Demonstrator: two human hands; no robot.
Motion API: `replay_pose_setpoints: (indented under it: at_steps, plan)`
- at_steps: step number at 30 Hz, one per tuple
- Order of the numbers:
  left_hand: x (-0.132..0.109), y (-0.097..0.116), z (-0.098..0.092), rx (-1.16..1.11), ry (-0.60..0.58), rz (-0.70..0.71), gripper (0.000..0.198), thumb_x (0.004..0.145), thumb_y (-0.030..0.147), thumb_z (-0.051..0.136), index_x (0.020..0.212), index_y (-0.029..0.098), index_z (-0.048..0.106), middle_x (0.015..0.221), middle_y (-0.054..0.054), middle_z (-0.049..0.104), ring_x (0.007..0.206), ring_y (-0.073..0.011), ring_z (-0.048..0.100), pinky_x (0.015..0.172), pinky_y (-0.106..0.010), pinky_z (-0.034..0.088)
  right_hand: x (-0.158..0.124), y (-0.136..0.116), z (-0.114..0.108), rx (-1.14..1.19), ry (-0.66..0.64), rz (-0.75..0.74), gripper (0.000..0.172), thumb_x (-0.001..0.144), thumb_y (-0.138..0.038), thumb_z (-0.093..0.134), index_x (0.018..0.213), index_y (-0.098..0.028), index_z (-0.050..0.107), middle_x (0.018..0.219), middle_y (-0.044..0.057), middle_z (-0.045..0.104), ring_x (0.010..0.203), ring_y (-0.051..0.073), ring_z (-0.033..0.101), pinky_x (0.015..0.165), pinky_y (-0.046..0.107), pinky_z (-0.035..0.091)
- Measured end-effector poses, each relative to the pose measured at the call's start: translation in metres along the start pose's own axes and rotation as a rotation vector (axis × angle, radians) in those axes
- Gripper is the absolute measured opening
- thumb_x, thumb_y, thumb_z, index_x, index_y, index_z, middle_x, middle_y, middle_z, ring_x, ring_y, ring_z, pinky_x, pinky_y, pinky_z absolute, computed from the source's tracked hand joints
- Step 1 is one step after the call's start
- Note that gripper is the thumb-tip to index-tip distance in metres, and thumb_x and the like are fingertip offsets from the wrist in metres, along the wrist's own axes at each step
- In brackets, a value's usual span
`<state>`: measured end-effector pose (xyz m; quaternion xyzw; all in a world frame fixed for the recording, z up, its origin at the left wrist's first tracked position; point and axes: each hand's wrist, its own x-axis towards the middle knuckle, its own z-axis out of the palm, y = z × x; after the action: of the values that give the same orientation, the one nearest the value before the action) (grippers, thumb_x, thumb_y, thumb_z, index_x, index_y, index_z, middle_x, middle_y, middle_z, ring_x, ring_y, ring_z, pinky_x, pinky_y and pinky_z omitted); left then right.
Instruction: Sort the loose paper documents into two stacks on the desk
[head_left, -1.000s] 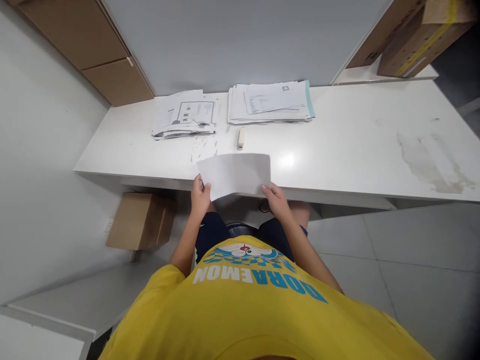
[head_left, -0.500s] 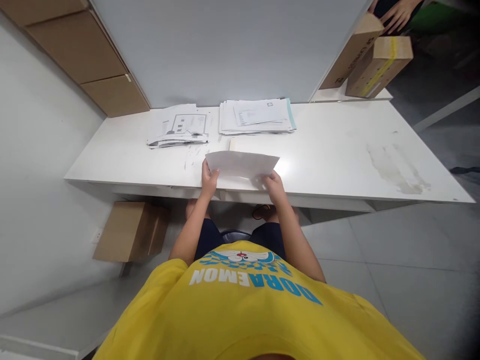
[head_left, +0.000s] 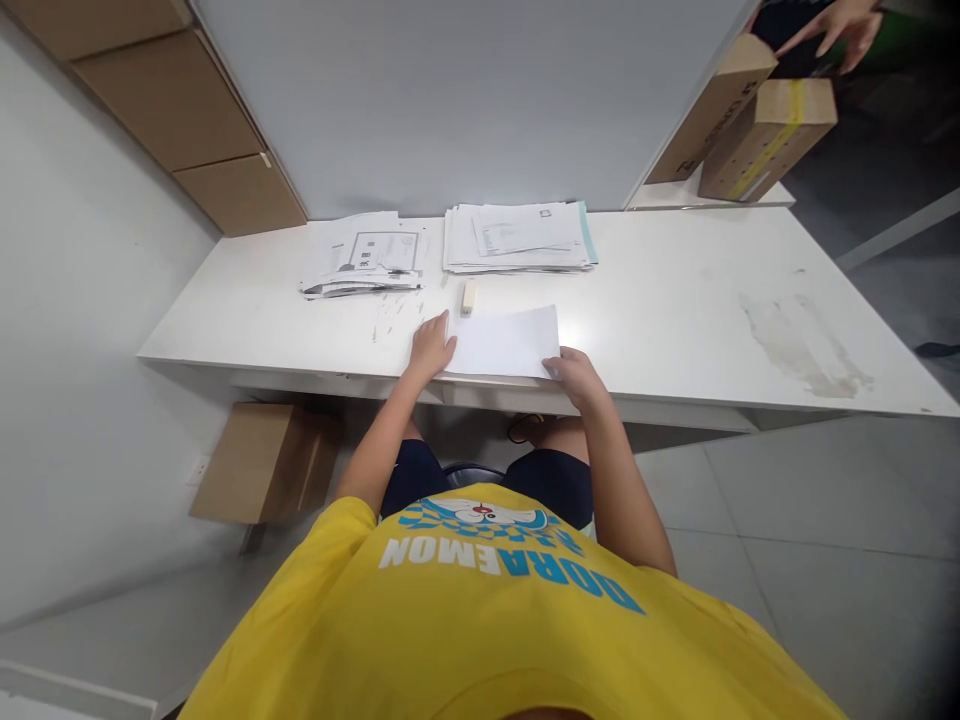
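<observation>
A blank white sheet of paper (head_left: 506,342) lies flat near the front edge of the white table (head_left: 675,320). My left hand (head_left: 431,345) rests on its left edge with fingers stretched flat, pressing it down. My right hand (head_left: 576,370) touches the sheet's lower right corner, fingers curled at the paper's edge. A small cream stapler (head_left: 469,296) lies just beyond the sheet. Behind it sit two stacks of printed papers, a loose one (head_left: 364,255) at the left and a tidier one (head_left: 517,237) at the right.
A grey partition (head_left: 450,100) stands behind the table. Cardboard boxes (head_left: 757,125) sit at the far right, with another person's hand (head_left: 844,25) above them. Another box (head_left: 262,462) stands on the floor under the table's left end. Brown cabinets (head_left: 187,110) line the left wall.
The sheet, held up in both hands before, now lies flat on the table. My left hand has opened on its left edge; my right hand stays at the lower right corner.
</observation>
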<state>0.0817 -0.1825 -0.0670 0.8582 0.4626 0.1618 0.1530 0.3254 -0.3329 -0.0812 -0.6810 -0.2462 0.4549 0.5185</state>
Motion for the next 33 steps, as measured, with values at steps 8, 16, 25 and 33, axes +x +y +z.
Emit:
replay_pose_setpoints:
  at_steps: [8,16,25,33]
  plan:
    - [-0.002,0.0,0.009,-0.133,0.141,0.086,0.044,0.096,0.024,0.044,0.137,0.013,0.053,0.138,-0.015,0.061,0.13,-0.0256,0.055,0.114,-0.041,0.04,0.002,-0.004,-0.004,0.013,0.04,-0.001,0.023,0.056,-0.025,0.061,0.078,-0.018,0.061,0.072,0.002,0.061,0.07,0.017,0.055,0.066,0.032,0.047]
    - [0.018,0.008,0.0,-0.035,0.028,0.254,0.051,0.097,0.018,0.036,0.147,0.015,0.047,0.154,-0.01,0.048,0.14,-0.0241,0.046,0.116,-0.041,0.038,0.003,0.002,-0.024,-0.025,0.029,-0.006,0.026,0.057,-0.026,0.062,0.081,-0.017,0.062,0.075,0.003,0.063,0.073,0.018,0.056,0.067,0.03,0.045]
    - [0.022,0.019,0.002,0.159,-0.017,0.176,0.056,0.09,0.009,0.038,0.142,0.023,0.056,0.153,0.002,0.049,0.114,-0.0247,0.063,0.096,-0.042,0.048,-0.001,0.002,-0.019,-0.053,0.033,-0.076,0.027,0.058,-0.031,0.061,0.082,-0.019,0.062,0.078,0.001,0.064,0.077,0.019,0.055,0.072,0.031,0.043]
    - [0.026,0.023,0.003,0.17,0.068,0.156,0.046,0.091,0.018,0.043,0.132,0.019,0.065,0.144,-0.005,0.059,0.106,-0.028,0.067,0.096,-0.046,0.045,0.0,-0.007,-0.014,-0.013,-0.01,-0.115,0.029,0.058,-0.032,0.06,0.084,-0.019,0.062,0.077,0.001,0.065,0.082,0.021,0.057,0.077,0.033,0.045]
